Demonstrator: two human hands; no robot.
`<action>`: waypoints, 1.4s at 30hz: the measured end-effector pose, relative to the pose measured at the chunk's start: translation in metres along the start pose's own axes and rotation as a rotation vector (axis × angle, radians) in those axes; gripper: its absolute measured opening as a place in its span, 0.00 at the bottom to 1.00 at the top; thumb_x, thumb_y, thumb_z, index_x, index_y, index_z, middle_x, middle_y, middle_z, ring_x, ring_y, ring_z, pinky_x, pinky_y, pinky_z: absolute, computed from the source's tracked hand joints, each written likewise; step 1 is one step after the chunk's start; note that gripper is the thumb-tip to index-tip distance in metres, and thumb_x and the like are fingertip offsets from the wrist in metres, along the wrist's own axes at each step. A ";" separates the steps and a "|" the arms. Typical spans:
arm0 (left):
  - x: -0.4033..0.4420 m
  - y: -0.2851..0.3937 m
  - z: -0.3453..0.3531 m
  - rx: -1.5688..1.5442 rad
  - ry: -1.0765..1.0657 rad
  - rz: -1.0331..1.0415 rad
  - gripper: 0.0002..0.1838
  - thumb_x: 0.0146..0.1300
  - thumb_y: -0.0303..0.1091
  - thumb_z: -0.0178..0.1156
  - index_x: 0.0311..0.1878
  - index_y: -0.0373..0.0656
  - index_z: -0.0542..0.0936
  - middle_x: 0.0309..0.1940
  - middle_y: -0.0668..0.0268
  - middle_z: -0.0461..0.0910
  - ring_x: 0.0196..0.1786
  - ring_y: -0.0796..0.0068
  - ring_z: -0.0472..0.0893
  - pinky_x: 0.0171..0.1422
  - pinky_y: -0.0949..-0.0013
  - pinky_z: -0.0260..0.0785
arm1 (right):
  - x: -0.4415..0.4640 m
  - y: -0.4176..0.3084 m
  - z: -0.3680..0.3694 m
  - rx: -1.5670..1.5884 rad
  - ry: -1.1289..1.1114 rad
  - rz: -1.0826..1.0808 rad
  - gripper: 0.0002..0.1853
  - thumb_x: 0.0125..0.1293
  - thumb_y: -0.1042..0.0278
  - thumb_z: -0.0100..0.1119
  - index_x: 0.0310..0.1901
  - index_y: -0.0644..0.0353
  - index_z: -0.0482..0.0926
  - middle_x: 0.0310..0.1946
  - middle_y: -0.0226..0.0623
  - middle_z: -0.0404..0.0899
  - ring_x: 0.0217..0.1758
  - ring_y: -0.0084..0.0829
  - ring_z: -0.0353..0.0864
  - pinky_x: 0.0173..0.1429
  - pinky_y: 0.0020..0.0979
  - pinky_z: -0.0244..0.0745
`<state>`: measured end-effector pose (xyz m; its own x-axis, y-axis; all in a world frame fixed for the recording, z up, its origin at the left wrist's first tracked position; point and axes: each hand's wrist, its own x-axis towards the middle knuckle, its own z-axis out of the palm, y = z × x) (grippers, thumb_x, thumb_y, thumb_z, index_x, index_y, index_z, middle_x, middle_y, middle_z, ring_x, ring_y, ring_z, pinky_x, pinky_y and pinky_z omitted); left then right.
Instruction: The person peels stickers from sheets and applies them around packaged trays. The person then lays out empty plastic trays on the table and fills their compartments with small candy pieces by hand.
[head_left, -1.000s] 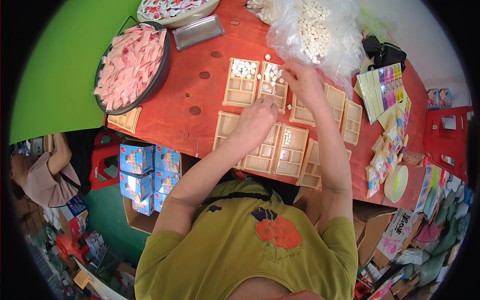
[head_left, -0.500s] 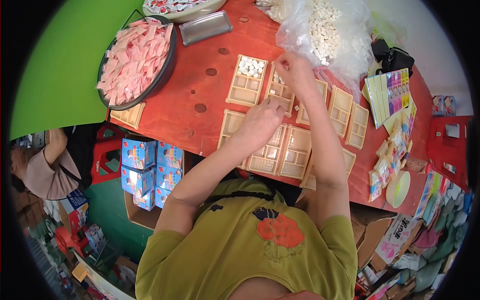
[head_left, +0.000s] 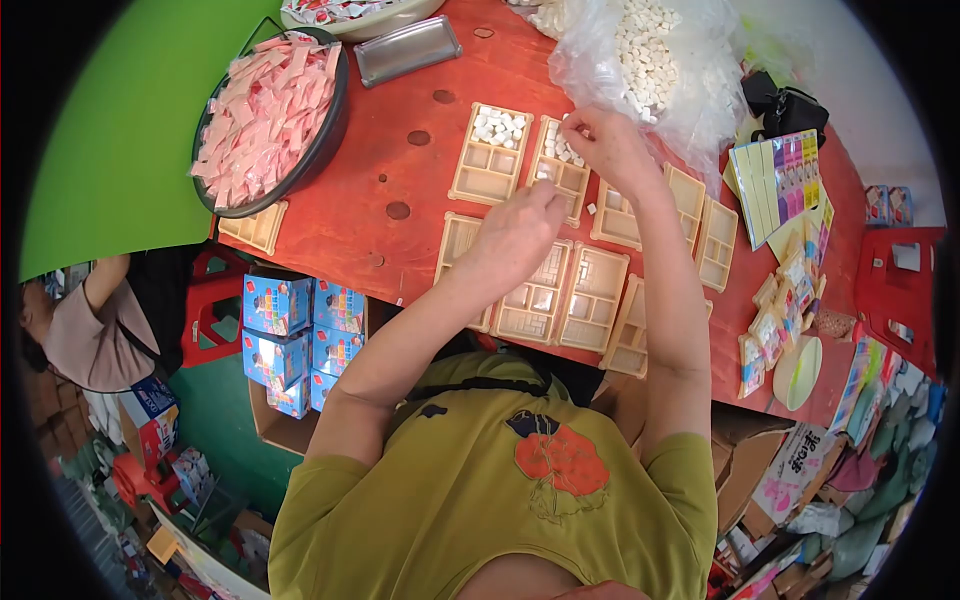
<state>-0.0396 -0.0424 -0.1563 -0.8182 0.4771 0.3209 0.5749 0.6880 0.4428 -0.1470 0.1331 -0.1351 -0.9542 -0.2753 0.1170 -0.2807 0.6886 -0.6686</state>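
Two rows of beige compartment trays lie in front of me. My right hand [head_left: 610, 148] is over the upper right of one tray [head_left: 567, 190], fingers pinched; whatever they may hold is hidden. Small white pieces [head_left: 556, 148] lie in that tray's top compartment. My left hand [head_left: 520, 235] hovers over the same tray's lower part, its fingers drawn together, and I cannot make out anything in them. Just left, another tray [head_left: 482, 183] has its top compartment filled with white pieces [head_left: 497, 126]. One loose white piece [head_left: 591, 209] rests beside the trays.
A clear plastic bag of white pieces [head_left: 645, 60] lies at the back. To the left stands a dark tub of pink packets [head_left: 268, 115] near a metal tray [head_left: 408, 50]. Sticker sheets [head_left: 780, 185], small packets [head_left: 770, 325] and a pale green bowl [head_left: 797, 373] are at right. A person [head_left: 95, 320] sits at left.
My right hand has shifted slightly right and down, exposing more white pieces in the tray. My left hand has moved slightly toward the lower left. The view has shifted a little.
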 end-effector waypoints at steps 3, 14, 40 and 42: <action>0.013 -0.006 -0.007 0.028 0.043 -0.045 0.08 0.55 0.22 0.59 0.39 0.32 0.80 0.40 0.54 0.77 0.42 0.56 0.83 0.45 0.58 0.80 | -0.023 0.005 -0.016 -0.148 0.017 -0.045 0.08 0.63 0.72 0.65 0.41 0.65 0.84 0.36 0.45 0.84 0.39 0.44 0.83 0.45 0.39 0.77; 0.047 -0.009 -0.007 0.218 -0.155 -0.227 0.05 0.53 0.22 0.62 0.31 0.33 0.85 0.43 0.49 0.78 0.42 0.53 0.85 0.46 0.55 0.80 | -0.083 -0.024 -0.009 -0.510 -0.149 0.048 0.05 0.64 0.70 0.64 0.38 0.61 0.83 0.38 0.44 0.81 0.44 0.47 0.83 0.47 0.44 0.78; 0.011 -0.007 0.010 0.149 0.103 0.002 0.08 0.53 0.26 0.61 0.37 0.36 0.81 0.41 0.59 0.75 0.45 0.61 0.78 0.41 0.63 0.79 | -0.032 0.009 0.010 -0.219 0.050 -0.111 0.10 0.68 0.65 0.63 0.44 0.63 0.85 0.33 0.47 0.85 0.37 0.45 0.85 0.45 0.39 0.78; 0.010 -0.008 0.011 0.146 0.104 0.006 0.07 0.53 0.26 0.61 0.35 0.36 0.80 0.41 0.60 0.75 0.46 0.62 0.78 0.41 0.64 0.79 | -0.030 0.012 0.002 -0.147 0.070 -0.069 0.10 0.68 0.66 0.63 0.44 0.63 0.85 0.35 0.47 0.85 0.38 0.44 0.85 0.45 0.38 0.79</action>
<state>-0.0521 -0.0373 -0.1658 -0.8050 0.4275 0.4113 0.5661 0.7609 0.3172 -0.1215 0.1485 -0.1478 -0.9357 -0.2812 0.2132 -0.3528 0.7621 -0.5429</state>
